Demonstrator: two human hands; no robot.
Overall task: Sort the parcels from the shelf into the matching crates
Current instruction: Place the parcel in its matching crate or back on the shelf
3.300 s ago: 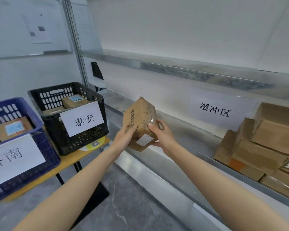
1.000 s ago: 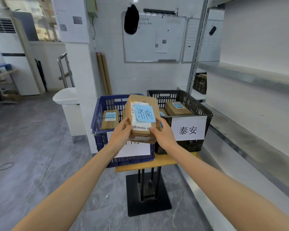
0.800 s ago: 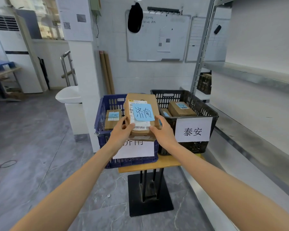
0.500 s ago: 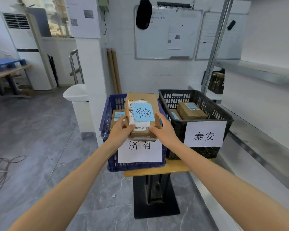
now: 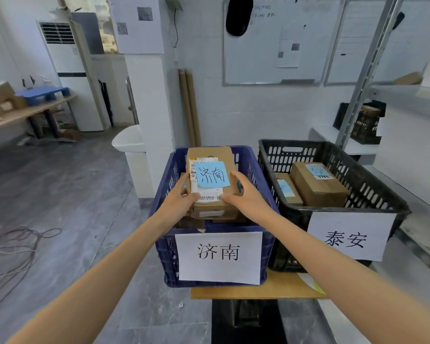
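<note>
We find the parcel [image 5: 210, 192] at the centre of the frame, inside the opening of the blue crate [image 5: 166, 247] and below the level of its rim. The left hand [image 5: 180, 201] grips its left edge and the right hand [image 5: 247, 196] its right edge. Both are clamped on it with thumbs on the top face, a grip that keeps the box level and its label upward.

The blue note [image 5: 212, 175] on the parcel carries the same two characters as the white sign [image 5: 219, 256] on the crate front. We judge this to be the reason for the choice of crate. The black crate [image 5: 372, 192], at the right of the frame, bears a different sign and holds its own boxes [image 5: 318, 187].

Another carton shows beneath the parcel. We cannot tell whether the parcel already bears on it. Both crates stand side by side on the small worktop [image 5: 258, 291]. In our judgement only the release remains for this parcel.
</note>
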